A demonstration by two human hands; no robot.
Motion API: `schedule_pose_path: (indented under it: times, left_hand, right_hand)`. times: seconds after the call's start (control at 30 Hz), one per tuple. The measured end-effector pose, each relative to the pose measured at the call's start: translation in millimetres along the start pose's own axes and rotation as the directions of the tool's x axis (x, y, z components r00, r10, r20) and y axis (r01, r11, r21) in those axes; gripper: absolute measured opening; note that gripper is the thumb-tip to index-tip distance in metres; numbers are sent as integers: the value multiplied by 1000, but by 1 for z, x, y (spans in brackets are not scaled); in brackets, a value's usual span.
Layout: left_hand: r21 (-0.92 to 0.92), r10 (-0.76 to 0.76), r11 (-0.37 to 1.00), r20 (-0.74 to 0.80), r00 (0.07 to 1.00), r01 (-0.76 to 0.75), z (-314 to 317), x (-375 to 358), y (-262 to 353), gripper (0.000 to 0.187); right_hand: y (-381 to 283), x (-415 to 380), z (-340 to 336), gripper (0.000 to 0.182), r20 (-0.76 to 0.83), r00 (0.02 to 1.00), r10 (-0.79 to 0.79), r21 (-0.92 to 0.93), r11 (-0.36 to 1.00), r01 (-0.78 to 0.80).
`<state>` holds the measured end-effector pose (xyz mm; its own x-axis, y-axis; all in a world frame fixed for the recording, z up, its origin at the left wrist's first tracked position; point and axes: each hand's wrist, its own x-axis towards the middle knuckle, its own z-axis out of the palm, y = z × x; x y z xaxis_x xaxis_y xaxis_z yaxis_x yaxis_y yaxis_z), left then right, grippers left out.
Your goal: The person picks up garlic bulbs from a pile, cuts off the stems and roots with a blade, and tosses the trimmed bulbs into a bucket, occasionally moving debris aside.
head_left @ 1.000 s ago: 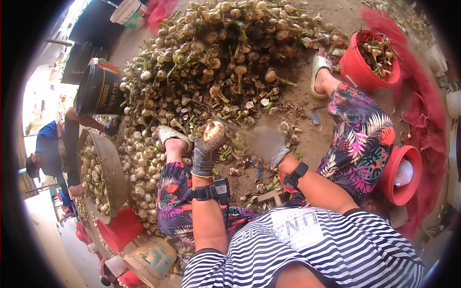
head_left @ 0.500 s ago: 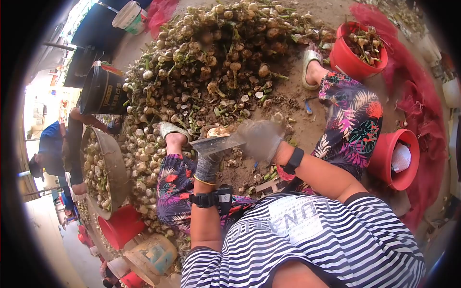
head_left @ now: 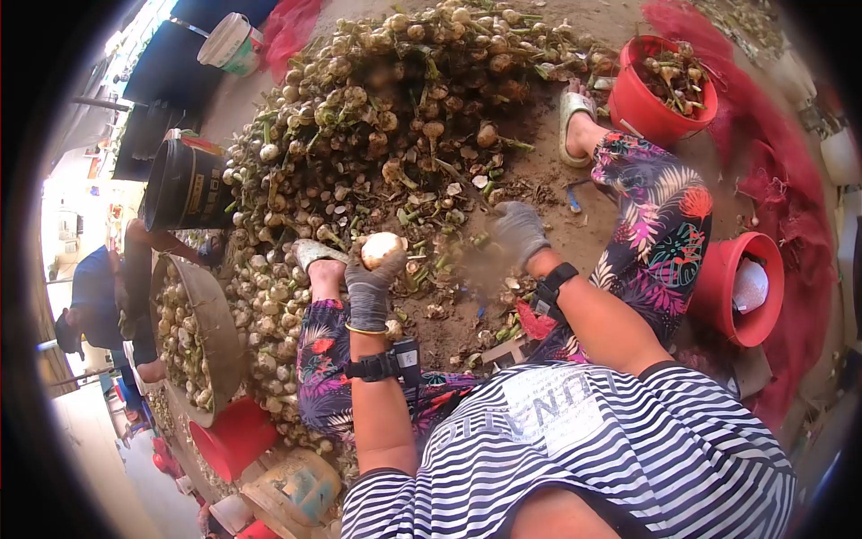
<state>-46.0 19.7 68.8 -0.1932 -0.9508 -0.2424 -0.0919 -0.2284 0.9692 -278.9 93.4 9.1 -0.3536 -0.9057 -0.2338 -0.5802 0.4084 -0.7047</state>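
My left hand (head_left: pixel 370 286), in a grey glove, is closed around a pale, trimmed garlic bulb (head_left: pixel 382 250) held cut face up. My right hand (head_left: pixel 522 233), also gloved, is curled in a fist to the right, apart from the bulb. The knife it held a moment earlier barely shows; a blur beside the fist hides the blade. Beyond both hands rises a large heap of garlic bulbs with stems (head_left: pixel 359 108). Cut stems and peelings (head_left: pixel 440 216) lie on the dirt between my feet.
Red buckets stand at the upper right (head_left: pixel 664 126), right (head_left: pixel 763 296) and lower left (head_left: pixel 235 440). A wide basin (head_left: pixel 215 332) holds garlic on the left, near another person (head_left: pixel 94 296) and a black bucket (head_left: pixel 184 184). Red netting (head_left: pixel 795 242) lies along the right.
My hands have parted: the right has swung away to the right with the knife blade dropping out of sight. The left has risen slightly, baring the garlic bulb.
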Motion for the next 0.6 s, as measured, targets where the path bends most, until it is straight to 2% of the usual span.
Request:
schedule_pose_path:
  times: [0.03,0.1,0.13,0.2,0.23,0.27,0.3,0.33,0.37,0.4,0.43,0.47,0.5,0.53,0.6]
  left_hand:
    - [-237,-187,946,156,970,221,-5,-2,5,37]
    - [-627,-210,742,120,970,238,6,-18,6,30]
    - [-629,-206,742,118,971,234,8,-20,-2,30]
    - [-848,-80,503,146,986,166,11,-21,-23,29]
    - [-902,-49,402,149,988,156,17,-28,-24,31]
    - [-905,-26,373,210,977,205,19,-33,-21,31]
    - [-903,-7,346,271,963,256,20,-41,-12,30]
    - [-909,84,364,250,965,204,13,-46,-2,32]
    - [-913,183,379,233,955,150,-3,-44,12,34]
    - [-898,265,436,64,962,-60,-31,-44,27,36]
    - [-843,349,467,-103,931,-269,-66,-46,41,38]
    - [-901,358,336,-149,922,-277,-98,-44,58,41]
    - [-821,347,398,-279,895,-410,-116,-40,61,46]
    - [-715,330,468,-403,854,-519,-133,-36,65,51]
    - [-831,65,531,-153,986,-164,-160,5,35,52]
  right_hand:
    - [-15,-10,-6,28,-125,971,-203,-27,979,201]
    - [-43,-24,-10,25,-171,968,-185,40,980,194]
    - [-54,-27,-6,23,-201,948,-248,276,914,297]
    - [-73,-35,-5,21,-239,921,-308,491,780,388]
    - [-87,-42,-14,22,-207,908,-364,301,860,413]
    - [-93,-46,-19,23,-161,897,-412,97,898,430]
    - [-84,-39,-10,23,-151,898,-413,101,898,429]
    - [-65,-24,3,24,218,964,-152,-31,986,162]
    - [-48,-10,15,25,500,848,176,-248,967,-54]
    - [-36,-8,21,26,441,880,176,-203,975,-93]
    - [-21,-10,29,28,384,905,184,-164,978,-129]
    - [-7,-5,46,29,360,931,67,-195,981,5]
    - [8,1,64,29,330,943,-51,-237,962,135]
    - [8,6,68,30,271,961,-55,-192,975,110]
    - [11,14,74,31,212,976,-48,-143,987,79]
